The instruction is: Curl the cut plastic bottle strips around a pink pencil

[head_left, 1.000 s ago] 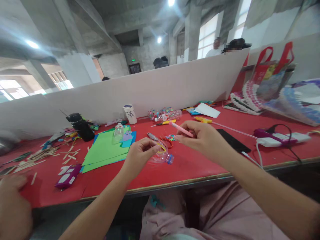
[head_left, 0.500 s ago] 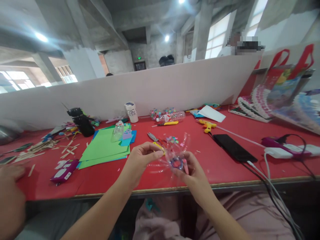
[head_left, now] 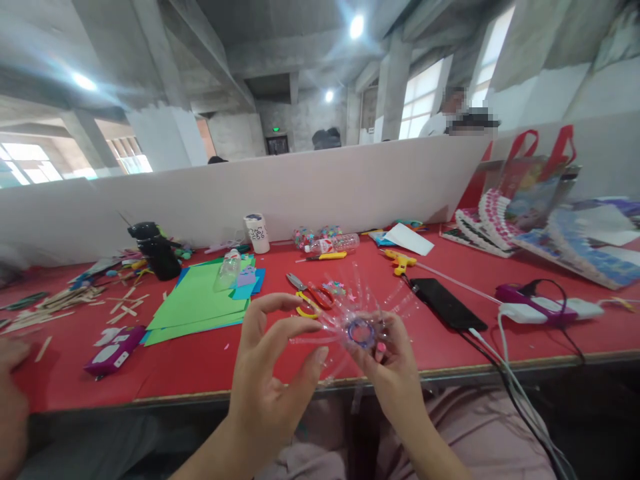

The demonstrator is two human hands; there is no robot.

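My right hand (head_left: pixel 400 367) is closed around the neck of a clear plastic bottle top (head_left: pixel 361 332), which is cut into long strips that fan outward. A purple-blue ring circles the neck, its opening turned towards me. Tucked in the same hand is a pink pen (head_left: pixel 381 351), of which only the end shows. Just left of the strips, my left hand (head_left: pixel 280 363) has thumb and fingers apart with nothing visible between them. Pliers (head_left: pixel 307 291) with red and yellow handles lie beyond the hands, beside a small heap of coloured stars (head_left: pixel 335 287).
Green paper sheets (head_left: pixel 195 310) and a purple device (head_left: pixel 115 350) lie to the left, near another person's hand (head_left: pixel 13 373). A yellow glue gun (head_left: pixel 401 261), black phone (head_left: pixel 447 303) and cables lie right. At the back are a bottle (head_left: pixel 333 244) and a yellow cutter (head_left: pixel 333 256).
My right hand came down with the pink pen and took hold of the cut bottle top, lifting it off the table. My left hand's fingers went from pinched together to spread.
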